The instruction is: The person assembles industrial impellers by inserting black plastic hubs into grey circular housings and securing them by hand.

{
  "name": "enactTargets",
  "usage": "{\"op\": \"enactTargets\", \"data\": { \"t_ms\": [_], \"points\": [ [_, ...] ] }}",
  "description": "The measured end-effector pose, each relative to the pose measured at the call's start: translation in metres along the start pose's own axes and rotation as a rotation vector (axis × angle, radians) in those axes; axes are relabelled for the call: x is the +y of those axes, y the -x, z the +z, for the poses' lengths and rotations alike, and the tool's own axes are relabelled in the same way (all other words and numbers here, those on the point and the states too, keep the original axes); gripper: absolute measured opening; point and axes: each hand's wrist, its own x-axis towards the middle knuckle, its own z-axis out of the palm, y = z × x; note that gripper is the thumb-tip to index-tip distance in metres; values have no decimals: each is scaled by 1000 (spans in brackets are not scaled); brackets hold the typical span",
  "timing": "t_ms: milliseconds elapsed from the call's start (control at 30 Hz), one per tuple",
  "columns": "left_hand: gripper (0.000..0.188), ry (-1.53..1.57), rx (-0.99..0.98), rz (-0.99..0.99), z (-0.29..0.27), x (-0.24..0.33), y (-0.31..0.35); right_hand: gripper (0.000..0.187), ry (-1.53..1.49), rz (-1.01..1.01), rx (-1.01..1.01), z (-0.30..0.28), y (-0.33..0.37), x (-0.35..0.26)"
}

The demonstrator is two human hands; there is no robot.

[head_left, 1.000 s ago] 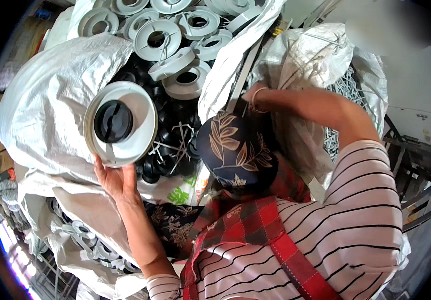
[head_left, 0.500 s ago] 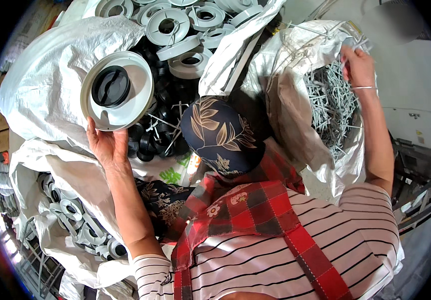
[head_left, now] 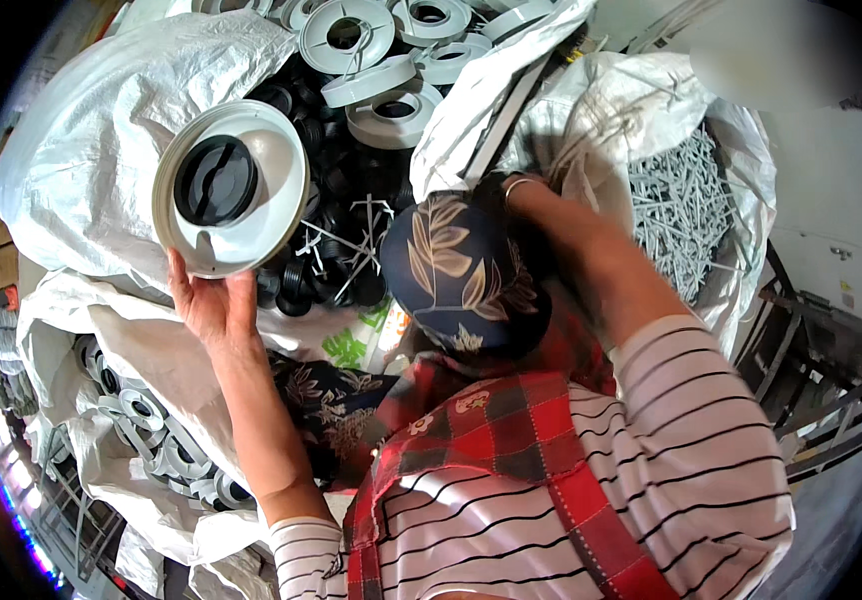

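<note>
My left hand (head_left: 213, 305) holds up a round white plastic disc (head_left: 273, 205) by its lower rim; a black ribbed cap (head_left: 216, 180) sits in the disc's centre. The disc hangs over an open white sack of small black caps (head_left: 336, 160). My right hand (head_left: 521, 192) reaches in beside the dark leaf-patterned cap (head_left: 461, 275). Only its wrist with a thin bangle shows, the fingers are hidden behind the cap. A few white wire clips (head_left: 356, 235) lie on the black caps near it.
White discs (head_left: 361, 40) are heaped in a sack at the top. A sack of grey wire clips (head_left: 686, 200) stands open at the right. Another sack of discs (head_left: 146, 425) lies at the lower left. A dark metal rack (head_left: 811, 400) stands at the far right.
My right hand has come back from the sack of grey wire clips to the middle, by the cap. My left hand still holds the white disc, shifted slightly.
</note>
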Motion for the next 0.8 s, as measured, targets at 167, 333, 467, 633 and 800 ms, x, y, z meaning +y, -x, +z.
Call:
{"op": "enactTargets", "data": {
  "t_ms": [167, 333, 467, 633, 800],
  "points": [
    [49, 19, 43, -4, -2, -2, -5, 38, -813, 424, 229, 83, -117, 7],
    [54, 45, 53, -34, -14, 3, -4, 36, -829, 422, 305, 105, -115, 12],
    [55, 89, 30, -75, -20, 1, -12, 36, -802, 345, 325, 109, -114, 24],
    [54, 89, -17, -137, -19, -4, -19, 36, -744, 259, 403, 110, -103, 18],
    [54, 82, 25, -140, -23, -2, -22, 33, -1076, 546, 649, 82, -107, 3]
  ]
}}
